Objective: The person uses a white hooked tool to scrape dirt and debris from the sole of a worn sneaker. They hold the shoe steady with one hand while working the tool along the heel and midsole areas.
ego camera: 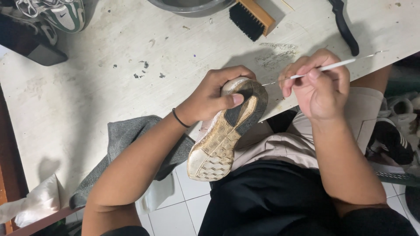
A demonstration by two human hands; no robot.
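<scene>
Two bare hands at work over the table (87, 87) edge, seen from the head cam. Left hand (214, 94) is wrapped round the heel end of a shoe (225, 131), fingers curled over the top, thumb pressed on the dark part of the sole, firm grip. Shoe is turned sole up, tan worn tread w/ a black heel patch, toe end pointing down toward the lap, heel end resting at or just above the table edge, can't tell if it touches. Thin black band (180, 118) on left wrist. Right hand (319, 85) is closed round a thin white stick tool (332, 66), pinched pen-style btw thumb and fingers, its fine metal tip (269, 82) touching or just beside the rim of the heel, too small to say which. Grey cloth (127, 135) hangs off the table edge under the left forearm. Table top is pale, scuffed, w/ dark crumbs (142, 70) and a grey smear (278, 54) near the shoe. At the far edge: wooden brush w/ black bristles (251, 16), just beside a metal bowl (192, 6), and a black handle (345, 26) to the right. Green and white sneaker (59, 13) at top left corner, more shoes (393, 131) on the floor at right, well apart from the hands. White rag (35, 203) at bottom left. Person wears beige shorts and a black top, white tile floor below
</scene>
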